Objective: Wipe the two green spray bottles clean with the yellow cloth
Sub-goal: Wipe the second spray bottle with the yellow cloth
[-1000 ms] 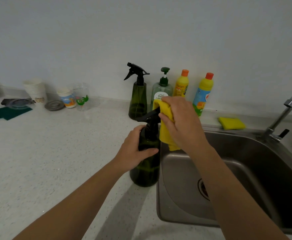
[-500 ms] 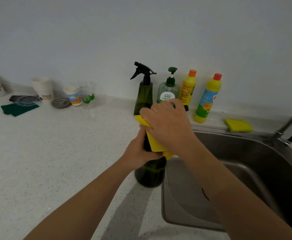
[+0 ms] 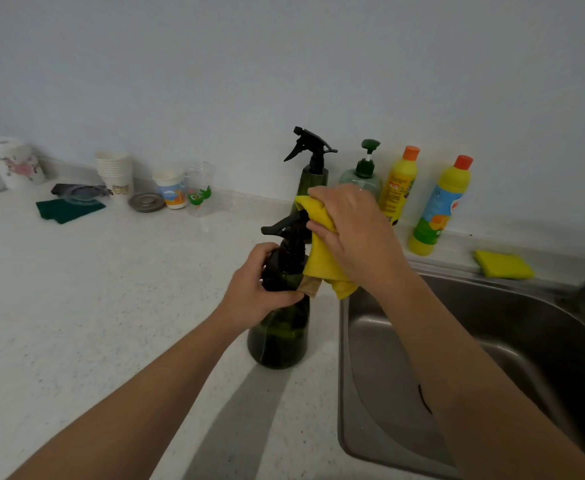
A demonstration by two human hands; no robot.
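left hand (image 3: pixel 254 292) grips the near spray bottle (image 3: pixel 279 336) at its shoulder; just above it, right hand (image 3: pixel 353 233) presses the yellow cloth (image 3: pixel 320 258) against the trigger head

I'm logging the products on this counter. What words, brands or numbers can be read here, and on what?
No text can be read.
Pump bottle: label hidden behind the right hand.
Left yellow bottle: print too blurred.
Right yellow bottle: picture label, lettering too blurred.
Paper cup stack: small mark, unreadable.
Small printed cup: cartoon only.
Both green spray bottles: no label visible.
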